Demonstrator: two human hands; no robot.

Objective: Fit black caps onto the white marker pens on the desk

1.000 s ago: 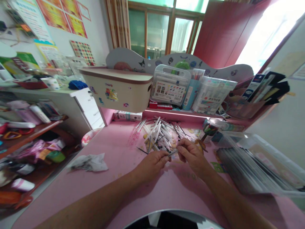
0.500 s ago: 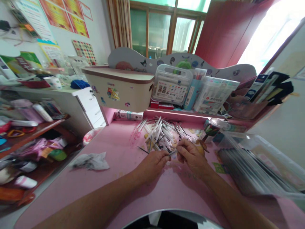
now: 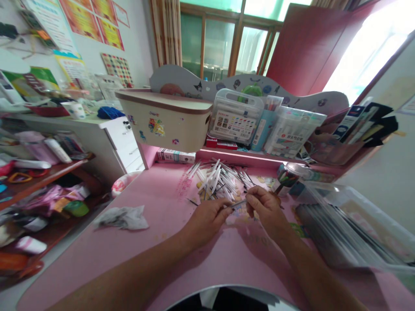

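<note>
Raised slightly, left hand (image 3: 207, 218) and right hand (image 3: 266, 210), grips closed, share one pen (image 3: 239, 202) before the pile (image 3: 216, 180).

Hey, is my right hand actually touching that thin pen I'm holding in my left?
Touching. The head view shows the right hand with its fingertips pinched on one end of the thin pen; the left hand grips the other end.

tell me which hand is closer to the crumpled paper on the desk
Left. The left hand lies right of the crumpled paper, bare desk between them. The right hand is farther right, past the left hand; both pinch one thin pen.
</note>
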